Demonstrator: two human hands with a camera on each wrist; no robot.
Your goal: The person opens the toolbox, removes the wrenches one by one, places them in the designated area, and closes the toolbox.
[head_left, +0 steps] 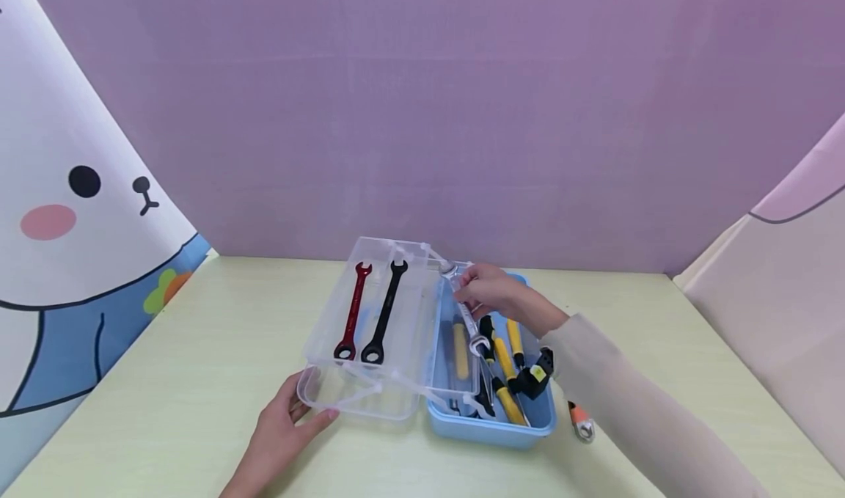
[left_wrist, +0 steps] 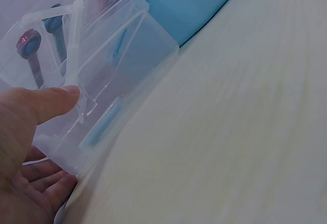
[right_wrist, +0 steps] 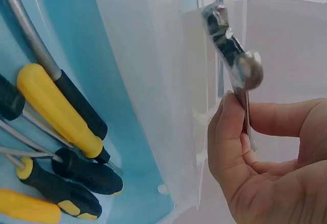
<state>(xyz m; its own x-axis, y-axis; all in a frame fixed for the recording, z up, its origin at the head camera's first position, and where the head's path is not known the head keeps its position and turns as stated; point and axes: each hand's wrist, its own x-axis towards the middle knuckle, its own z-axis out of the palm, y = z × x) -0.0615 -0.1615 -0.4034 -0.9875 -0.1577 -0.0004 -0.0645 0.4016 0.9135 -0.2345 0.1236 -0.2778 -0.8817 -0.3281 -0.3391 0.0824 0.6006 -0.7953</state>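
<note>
My right hand (head_left: 491, 290) pinches a silver wrench (head_left: 470, 322) between thumb and fingers, over the blue toolbox (head_left: 485, 433). In the right wrist view the wrench (right_wrist: 232, 50) stands beside a clear plastic wall. My left hand (head_left: 284, 421) holds the near left corner of the toolbox's clear lid (head_left: 389, 408), thumb on top and fingers at its outer side. Above the lid a clear tray (head_left: 412, 337) carries a red wrench (head_left: 354, 311) and a black wrench (head_left: 386, 311). The left wrist view shows the thumb against a white plastic link (left_wrist: 75, 45).
Inside the toolbox lie several yellow-and-black screwdrivers (head_left: 507, 400) and a black tool with a yellow-green patch (head_left: 533, 375). A tool with an orange handle (head_left: 578, 412) rests on the table right of the box. A purple backdrop (head_left: 422, 116) rises behind the table (head_left: 165, 381).
</note>
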